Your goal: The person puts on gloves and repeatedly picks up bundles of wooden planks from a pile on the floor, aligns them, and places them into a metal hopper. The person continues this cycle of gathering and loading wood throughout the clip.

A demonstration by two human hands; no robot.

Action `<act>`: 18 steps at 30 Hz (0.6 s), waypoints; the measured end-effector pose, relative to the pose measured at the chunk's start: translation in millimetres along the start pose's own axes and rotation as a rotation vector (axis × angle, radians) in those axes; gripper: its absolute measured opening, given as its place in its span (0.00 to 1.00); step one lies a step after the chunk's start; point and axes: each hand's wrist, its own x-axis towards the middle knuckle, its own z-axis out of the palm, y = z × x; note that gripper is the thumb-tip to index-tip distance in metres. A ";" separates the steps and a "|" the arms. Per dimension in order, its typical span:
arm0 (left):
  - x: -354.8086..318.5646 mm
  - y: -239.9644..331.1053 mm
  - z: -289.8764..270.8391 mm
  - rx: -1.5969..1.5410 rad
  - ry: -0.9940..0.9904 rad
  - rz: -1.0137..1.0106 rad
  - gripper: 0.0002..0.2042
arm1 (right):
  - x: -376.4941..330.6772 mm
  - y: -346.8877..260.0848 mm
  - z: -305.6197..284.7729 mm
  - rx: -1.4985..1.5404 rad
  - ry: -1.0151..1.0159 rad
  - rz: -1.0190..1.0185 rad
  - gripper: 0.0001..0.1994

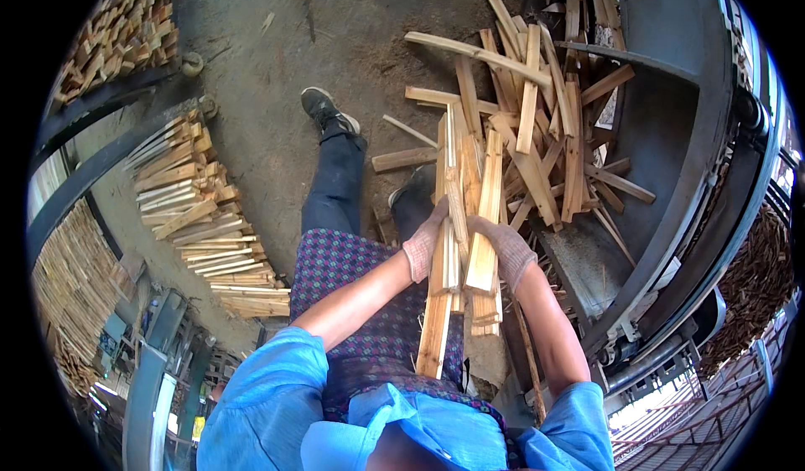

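Note:
A bundle of pale wooden slats (483,261) is gathered between my two gloved hands, in front of my lap. My left hand (426,240) presses on the bundle's left side, its fingers partly hidden by the wood. On the other side my right hand (505,246) is closed around the slats from the right. The slats' near ends are uneven, and one long slat (433,337) reaches down over my patterned apron (344,274). Just beyond the bundle lies a jumbled heap of loose slats (530,93), some overlapping the bundle's far ends.
A curved row of stacked slats (201,211) lies on the floor to my left. More wood (126,35) is piled at the far left. Along my right runs a grey metal machine frame (671,219). My shoe (327,110) rests on the dusty floor (251,68).

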 end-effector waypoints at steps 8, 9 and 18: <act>-45.8 7.4 -26.5 0.042 -0.016 0.102 0.38 | -23.5 4.7 45.7 -0.155 -0.061 -0.089 0.28; -49.3 13.1 -36.8 0.074 -0.006 0.186 0.34 | -15.9 9.3 53.7 -0.154 -0.103 -0.165 0.29; -180.1 63.6 -86.9 -0.233 0.070 0.429 0.18 | -47.8 -21.2 218.2 -0.642 -0.183 -0.346 0.29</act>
